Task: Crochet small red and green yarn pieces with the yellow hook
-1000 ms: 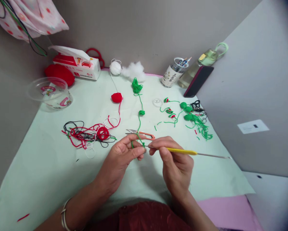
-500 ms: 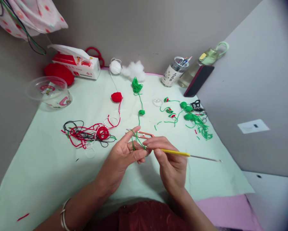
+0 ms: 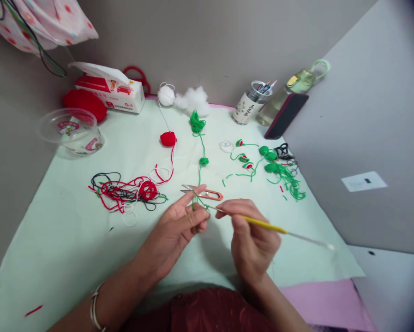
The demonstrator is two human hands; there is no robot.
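Observation:
Green yarn point(image 3: 200, 199) loops over the raised forefinger of my left hand point(image 3: 181, 223), whose thumb and other fingers pinch its worked end. My right hand point(image 3: 253, 237) grips a crochet hook point(image 3: 265, 224) with a yellow handle and metal tips at both ends. The hook's near tip meets the yarn by my left fingertips. From there a strand runs up to a small green yarn bundle point(image 3: 204, 161) and a larger green skein point(image 3: 197, 122). Orange-handled thread snips point(image 3: 212, 195) lie on the table just beyond my hands.
Tangled red, black and white yarn point(image 3: 123, 193) lies left, below a red yarn ball point(image 3: 168, 139). Small green-red crocheted pieces point(image 3: 243, 158) and green balls point(image 3: 270, 157) sit right. A plastic tub point(image 3: 85, 138), tissue pack point(image 3: 129, 97), pen jar point(image 3: 250, 103) and phone point(image 3: 286, 116) stand around the back.
My right hand has drawn the crochet hook right and slightly down, away from my left hand. More of the snips now shows. My left hand keeps its pinch.

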